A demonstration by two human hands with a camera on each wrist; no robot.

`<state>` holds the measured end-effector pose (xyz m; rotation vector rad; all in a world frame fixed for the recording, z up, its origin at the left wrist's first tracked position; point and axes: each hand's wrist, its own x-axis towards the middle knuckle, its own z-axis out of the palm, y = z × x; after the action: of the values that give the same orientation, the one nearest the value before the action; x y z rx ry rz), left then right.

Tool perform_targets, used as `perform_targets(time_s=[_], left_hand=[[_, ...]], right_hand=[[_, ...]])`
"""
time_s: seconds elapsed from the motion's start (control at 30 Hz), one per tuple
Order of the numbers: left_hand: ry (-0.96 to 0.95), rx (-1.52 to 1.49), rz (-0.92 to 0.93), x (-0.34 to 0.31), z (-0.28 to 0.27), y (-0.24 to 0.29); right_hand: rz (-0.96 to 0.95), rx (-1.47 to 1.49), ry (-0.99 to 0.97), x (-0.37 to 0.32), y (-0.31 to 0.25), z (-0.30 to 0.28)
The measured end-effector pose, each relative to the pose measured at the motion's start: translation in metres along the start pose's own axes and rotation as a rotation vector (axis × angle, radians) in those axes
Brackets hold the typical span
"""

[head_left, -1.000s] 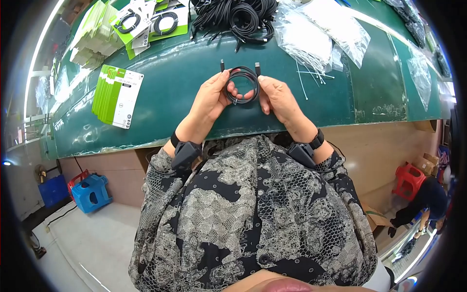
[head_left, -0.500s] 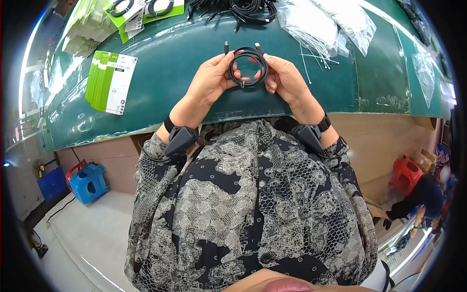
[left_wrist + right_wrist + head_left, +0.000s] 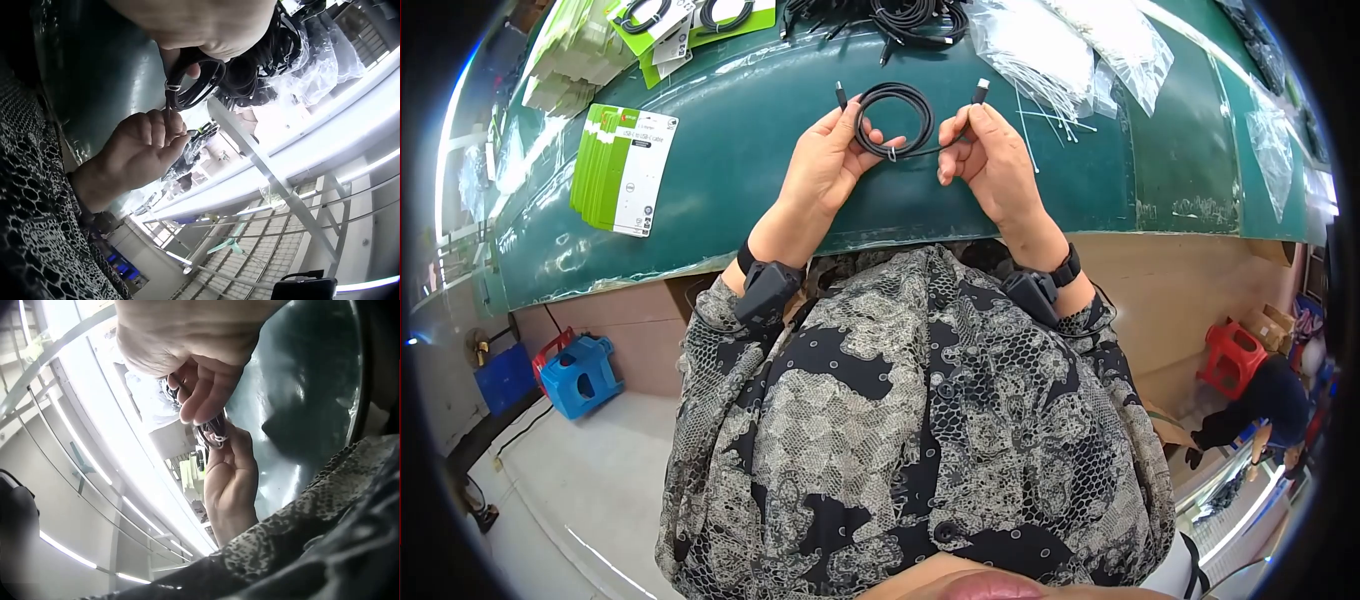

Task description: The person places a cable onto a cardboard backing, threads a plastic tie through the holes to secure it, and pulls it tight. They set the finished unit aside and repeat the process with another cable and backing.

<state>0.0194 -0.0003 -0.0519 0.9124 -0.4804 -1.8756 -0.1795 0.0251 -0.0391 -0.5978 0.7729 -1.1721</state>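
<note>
Presently, the left hand (image 3: 824, 170) pinches the coiled cable (image 3: 897, 88) over the green table (image 3: 730, 140); the right hand (image 3: 1000, 165) pinches one outstretched connector (image 3: 980, 94). Coiling and tying appear complete; aligning that end apparently remains.

Green table (image 3: 730, 150) (cards (image 3: 620, 170), cables (image 3: 890, 22) atop)

Packing workshop: bulk cables (image 3: 915, 15), blister cards (image 3: 615, 165).
</note>
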Motion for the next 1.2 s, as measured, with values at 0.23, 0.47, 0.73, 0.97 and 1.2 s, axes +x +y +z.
perform_targets(time_s=[0.23, 0.47, 0.73, 0.97, 1.2], left_hand=[[0.005, 0.126, 0.166, -0.008, 0.017, -0.003], [-0.023, 0.135, 0.18, -0.013, 0.017, -0.006], [-0.049, 0.169, 0.13, -0.016, 0.018, -0.001], [-0.071, 0.3, 0.129, -0.02, 0.019, -0.005], [-0.078, 1.031, 0.506, -0.019, 0.011, -0.011]], right_hand=[[-0.002, -0.551, 0.026, 0.008, -0.007, 0.005], [-0.546, -1.153, 0.06, 0.013, 0.004, 0.003], [-0.425, -1.063, 0.117, 0.009, 0.006, 0.005], [-0.524, -1.189, 0.123, 0.008, 0.009, 0.005], [-0.616, -1.255, 0.115, 0.003, 0.006, 0.008]])
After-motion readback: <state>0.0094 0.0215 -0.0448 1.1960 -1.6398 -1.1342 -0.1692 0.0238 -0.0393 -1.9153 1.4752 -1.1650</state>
